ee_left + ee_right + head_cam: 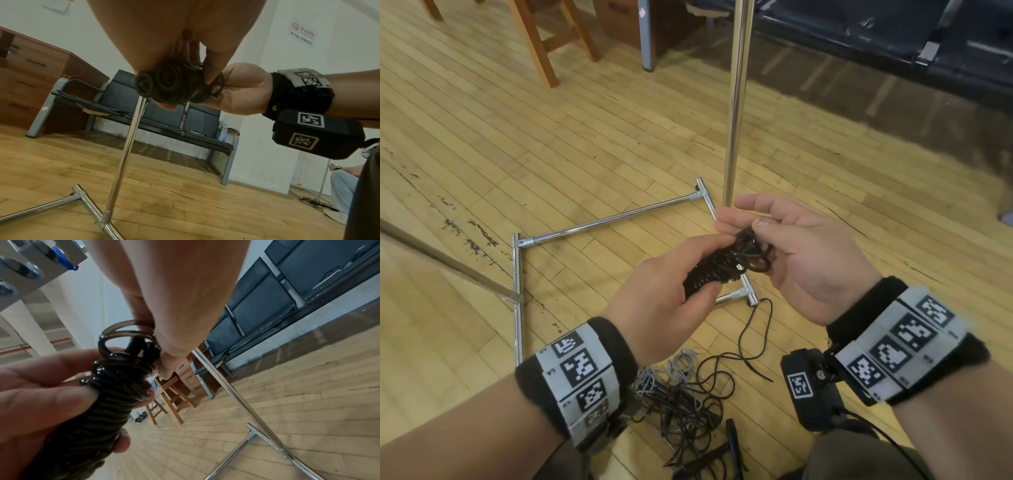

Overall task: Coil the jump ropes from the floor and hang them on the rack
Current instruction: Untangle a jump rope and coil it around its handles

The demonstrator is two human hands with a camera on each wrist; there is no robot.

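Jump rope bundle [717,269], black and tightly coiled, is sitting between both hands above the floor. Left hand [664,298] is gripping its wound body; right hand [801,253] is pinching the loose loops at its end, beside the rack pole [736,102].

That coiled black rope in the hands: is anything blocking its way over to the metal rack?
Nothing visible blocks it. The left hand grips the coiled black rope and the right hand pinches its end loops, right in front of the rack's upright pole. The hanging bar itself lies outside every view.
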